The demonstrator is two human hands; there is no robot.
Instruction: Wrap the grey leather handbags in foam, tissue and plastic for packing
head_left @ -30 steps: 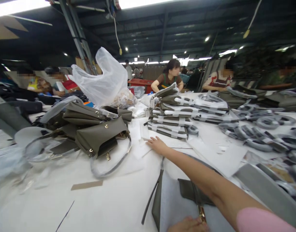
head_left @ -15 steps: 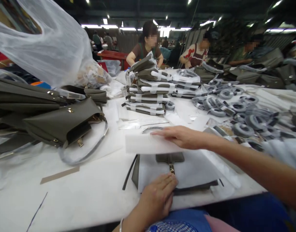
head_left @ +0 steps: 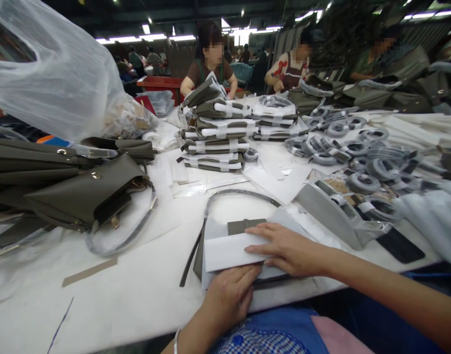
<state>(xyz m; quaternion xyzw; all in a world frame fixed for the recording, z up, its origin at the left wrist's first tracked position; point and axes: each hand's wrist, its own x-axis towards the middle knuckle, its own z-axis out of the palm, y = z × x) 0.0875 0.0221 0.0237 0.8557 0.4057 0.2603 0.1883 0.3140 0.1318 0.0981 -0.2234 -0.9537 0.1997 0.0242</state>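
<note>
1. The right hand lies open, fingers spread on a white sheet; the left hand lies flat, fingers extended.
2. Left of frame: loose bags, bodies apparently uncovered.
3. Upper centre: stacked bags, already fitted with white strips.
4. Lower centre: the handbag, under sheet and hands, seemingly partway covered, not yet stacked.
</note>
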